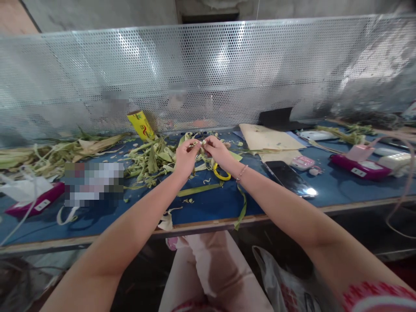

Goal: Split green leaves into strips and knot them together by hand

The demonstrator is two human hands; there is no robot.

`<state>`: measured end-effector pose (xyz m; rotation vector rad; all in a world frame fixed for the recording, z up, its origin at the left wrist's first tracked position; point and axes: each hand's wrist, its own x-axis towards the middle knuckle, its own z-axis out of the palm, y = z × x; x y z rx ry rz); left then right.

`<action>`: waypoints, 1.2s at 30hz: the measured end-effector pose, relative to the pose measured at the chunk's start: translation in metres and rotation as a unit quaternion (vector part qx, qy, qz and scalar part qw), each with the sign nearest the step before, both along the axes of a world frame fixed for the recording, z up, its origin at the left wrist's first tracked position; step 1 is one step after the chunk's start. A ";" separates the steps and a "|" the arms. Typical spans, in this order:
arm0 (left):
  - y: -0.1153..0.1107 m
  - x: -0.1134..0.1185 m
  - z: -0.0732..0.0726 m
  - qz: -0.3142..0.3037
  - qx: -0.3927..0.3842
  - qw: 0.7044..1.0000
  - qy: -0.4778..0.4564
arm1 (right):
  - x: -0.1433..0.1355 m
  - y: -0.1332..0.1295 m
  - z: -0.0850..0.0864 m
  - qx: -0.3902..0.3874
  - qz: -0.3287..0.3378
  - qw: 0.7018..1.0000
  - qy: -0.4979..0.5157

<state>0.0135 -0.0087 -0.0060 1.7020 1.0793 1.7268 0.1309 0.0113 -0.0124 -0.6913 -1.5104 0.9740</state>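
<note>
Pale leaf strip (202, 143), probably of corn husk, held just above the blue bench (203, 211), beside the heap of green leaf strips (152, 158). Seemingly pinched between the fingers of the left hand (186, 156) and those of the right hand (217, 151), with the fingertips of both almost meeting. For good work, best to keep the pinch small and close to the middle of the strip, one side held steady against the other. Pull gently and evenly, rather along the fibres than across them, to avoid a tear. Advisable also to mind the yellow loop (222, 172), lying just below the right hand. Largely hidden: the strip itself, covered by fingers and too small for telling whether folded, knotted or torn. Cannot tell the firmness of the grip. Uncertain too: the yellow loop, perhaps a scissors handle, with no blades to be seen. Impossible to name: the pixelated object (94, 182) on the left part of the bench. Cut off by the lower right edge: the red-and-white sleeve (373, 297).
</note>
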 end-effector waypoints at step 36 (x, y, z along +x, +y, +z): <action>-0.001 -0.002 0.008 -0.086 -0.085 0.992 -0.043 | 0.001 -0.001 0.002 0.021 -0.069 0.997 0.017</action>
